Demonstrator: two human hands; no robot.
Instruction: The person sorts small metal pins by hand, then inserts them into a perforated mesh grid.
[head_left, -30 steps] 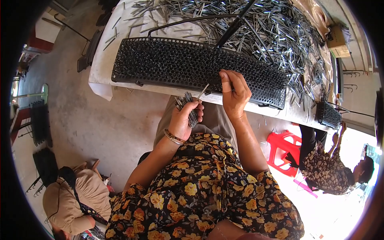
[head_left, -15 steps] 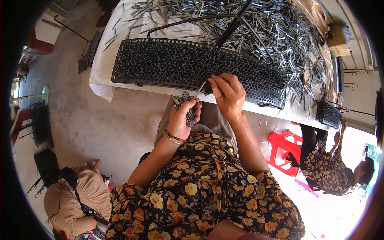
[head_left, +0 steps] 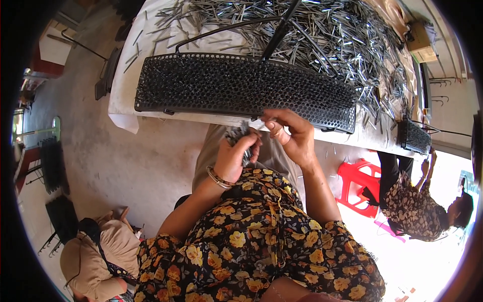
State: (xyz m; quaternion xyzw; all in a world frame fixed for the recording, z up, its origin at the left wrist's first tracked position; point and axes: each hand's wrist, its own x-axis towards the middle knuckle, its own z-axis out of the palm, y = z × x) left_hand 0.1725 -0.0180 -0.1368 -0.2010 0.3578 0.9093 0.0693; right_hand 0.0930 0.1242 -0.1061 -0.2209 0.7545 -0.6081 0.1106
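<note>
A bundle of thin dark metal-looking strips (head_left: 234, 135) is gripped in my left hand (head_left: 232, 157), its ends fanning out above my thumb. My right hand (head_left: 298, 138) is just right of the bundle, thumb and forefinger curled together at its upper end. A pale blur lies at those fingertips, and what they pinch cannot be made out. Beyond both hands, a long black perforated panel (head_left: 201, 85) lies along the table's near edge. Small dark pieces crowd most of its holes; the holes at its right end look bare.
Loose strips (head_left: 332, 45) heap over the white-covered table (head_left: 123, 95). A black rod frame (head_left: 279, 38) rises from the panel. At right, a person (head_left: 417, 206) works at a smaller black panel (head_left: 415, 137) near a red stool (head_left: 354, 186). Another person (head_left: 95, 256) sits at lower left.
My right hand has drawn back from the panel's near edge, down toward the bundle in my left hand. The single strip that stuck up from my left hand no longer shows clearly.
</note>
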